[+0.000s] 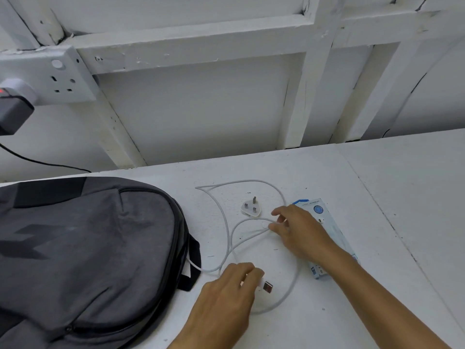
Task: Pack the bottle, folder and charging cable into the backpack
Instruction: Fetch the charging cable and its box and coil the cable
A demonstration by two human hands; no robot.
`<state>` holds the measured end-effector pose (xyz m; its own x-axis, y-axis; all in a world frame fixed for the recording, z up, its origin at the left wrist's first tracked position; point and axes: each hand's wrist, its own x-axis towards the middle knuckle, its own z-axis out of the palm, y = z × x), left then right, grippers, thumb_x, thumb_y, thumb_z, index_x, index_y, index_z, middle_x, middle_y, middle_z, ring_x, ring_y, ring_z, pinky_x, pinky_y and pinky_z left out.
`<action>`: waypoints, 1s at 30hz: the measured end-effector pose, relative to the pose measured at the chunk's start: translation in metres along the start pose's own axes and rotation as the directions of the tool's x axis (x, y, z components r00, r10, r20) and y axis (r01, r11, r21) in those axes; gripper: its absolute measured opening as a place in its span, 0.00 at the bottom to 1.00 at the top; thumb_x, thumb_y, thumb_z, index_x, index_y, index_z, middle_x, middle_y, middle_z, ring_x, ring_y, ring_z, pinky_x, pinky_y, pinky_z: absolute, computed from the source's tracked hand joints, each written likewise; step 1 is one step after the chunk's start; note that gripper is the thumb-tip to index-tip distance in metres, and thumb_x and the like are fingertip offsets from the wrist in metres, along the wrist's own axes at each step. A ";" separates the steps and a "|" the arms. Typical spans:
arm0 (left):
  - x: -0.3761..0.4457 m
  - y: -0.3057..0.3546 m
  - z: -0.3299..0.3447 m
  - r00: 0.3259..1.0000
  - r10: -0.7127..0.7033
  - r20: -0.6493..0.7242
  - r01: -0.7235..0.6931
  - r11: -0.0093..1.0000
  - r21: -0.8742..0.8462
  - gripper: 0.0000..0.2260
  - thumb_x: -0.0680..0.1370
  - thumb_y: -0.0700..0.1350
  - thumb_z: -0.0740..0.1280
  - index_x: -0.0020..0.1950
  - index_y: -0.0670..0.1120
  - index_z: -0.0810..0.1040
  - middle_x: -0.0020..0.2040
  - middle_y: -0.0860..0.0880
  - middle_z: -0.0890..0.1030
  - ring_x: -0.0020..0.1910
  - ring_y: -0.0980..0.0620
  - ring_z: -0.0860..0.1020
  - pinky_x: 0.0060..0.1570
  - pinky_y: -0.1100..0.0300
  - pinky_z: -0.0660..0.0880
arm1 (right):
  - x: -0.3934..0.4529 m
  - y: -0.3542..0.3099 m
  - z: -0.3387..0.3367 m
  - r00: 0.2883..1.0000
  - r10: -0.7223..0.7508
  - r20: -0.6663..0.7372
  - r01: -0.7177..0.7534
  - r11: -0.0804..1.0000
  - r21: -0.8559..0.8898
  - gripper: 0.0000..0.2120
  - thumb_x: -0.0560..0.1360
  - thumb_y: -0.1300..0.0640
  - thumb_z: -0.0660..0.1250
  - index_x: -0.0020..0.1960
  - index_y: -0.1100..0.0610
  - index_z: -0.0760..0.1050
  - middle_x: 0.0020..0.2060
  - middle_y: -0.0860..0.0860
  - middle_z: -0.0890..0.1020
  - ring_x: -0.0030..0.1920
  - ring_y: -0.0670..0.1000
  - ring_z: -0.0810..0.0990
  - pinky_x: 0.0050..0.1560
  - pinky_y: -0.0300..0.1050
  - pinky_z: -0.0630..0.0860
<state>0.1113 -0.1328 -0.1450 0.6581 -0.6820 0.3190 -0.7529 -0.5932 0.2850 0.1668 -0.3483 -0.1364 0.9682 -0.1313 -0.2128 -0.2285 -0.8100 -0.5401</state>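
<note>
A grey backpack point(83, 253) lies flat on the left of the white table, its zips closed as far as I can see. A white charging cable point(227, 224) sprawls in loose loops beside it. My left hand point(226, 295) pinches the cable's USB plug end point(267, 286) near the table's front. My right hand point(294, 229) grips a loop of the same cable further back. A white three-pin plug adapter point(250, 208) lies prongs up inside the loops. No bottle or folder is in view.
A blue and white retail box point(327, 233) lies under my right forearm. The white table point(390, 197) meets a white panelled wall behind. A wall socket point(63, 79) at the upper left holds a grey charger point(13, 107) with a black lead.
</note>
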 end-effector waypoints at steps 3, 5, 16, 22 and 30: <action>0.002 0.002 -0.001 0.999 0.045 -0.017 -0.045 0.999 0.007 0.23 0.64 0.34 0.73 0.55 0.49 0.72 0.54 0.54 0.73 0.41 0.53 0.78 0.19 0.60 0.69 | -0.002 -0.003 -0.002 1.000 0.005 0.003 -0.005 1.000 -0.008 0.14 0.79 0.48 0.62 0.64 0.48 0.73 0.54 0.46 0.79 0.54 0.47 0.76 0.53 0.44 0.73; 0.006 0.002 -0.004 0.998 0.062 -0.030 -0.062 0.998 -0.005 0.20 0.68 0.34 0.69 0.56 0.49 0.72 0.57 0.53 0.73 0.44 0.52 0.79 0.21 0.59 0.72 | -0.002 -0.003 -0.004 1.000 0.022 -0.017 -0.021 0.997 0.071 0.11 0.79 0.48 0.62 0.60 0.47 0.76 0.48 0.44 0.81 0.49 0.46 0.78 0.51 0.45 0.75; 0.029 -0.017 -0.032 0.954 -0.122 -0.273 0.095 0.989 -0.113 0.15 0.79 0.43 0.62 0.65 0.52 0.76 0.57 0.49 0.75 0.47 0.55 0.79 0.23 0.56 0.76 | -0.012 0.003 -0.036 0.996 0.049 -0.071 0.011 0.744 0.668 0.06 0.78 0.55 0.67 0.50 0.51 0.83 0.32 0.49 0.79 0.31 0.42 0.76 0.35 0.32 0.72; 0.050 -0.024 -0.040 0.832 -0.135 -0.538 0.184 0.982 0.038 0.09 0.79 0.37 0.65 0.54 0.36 0.83 0.41 0.44 0.81 0.36 0.49 0.77 0.30 0.59 0.76 | -0.028 0.009 -0.015 0.990 0.052 0.131 -0.139 0.523 0.841 0.18 0.73 0.65 0.70 0.63 0.59 0.76 0.46 0.54 0.83 0.43 0.49 0.81 0.41 0.43 0.78; 0.087 -0.033 -0.058 0.770 -0.147 -0.621 0.280 0.952 0.122 0.10 0.81 0.37 0.62 0.45 0.36 0.81 0.34 0.45 0.75 0.29 0.53 0.65 0.25 0.61 0.61 | -0.061 0.015 0.012 0.929 0.064 0.365 -0.353 0.456 0.817 0.10 0.77 0.63 0.67 0.57 0.63 0.76 0.46 0.61 0.85 0.49 0.60 0.84 0.55 0.51 0.80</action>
<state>0.1942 -0.1478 -0.0743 0.6203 -0.1721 0.7652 -0.5330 -0.8083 0.2503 0.1030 -0.3452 -0.1413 0.8475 0.0352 -0.5296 -0.5288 0.1436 -0.8365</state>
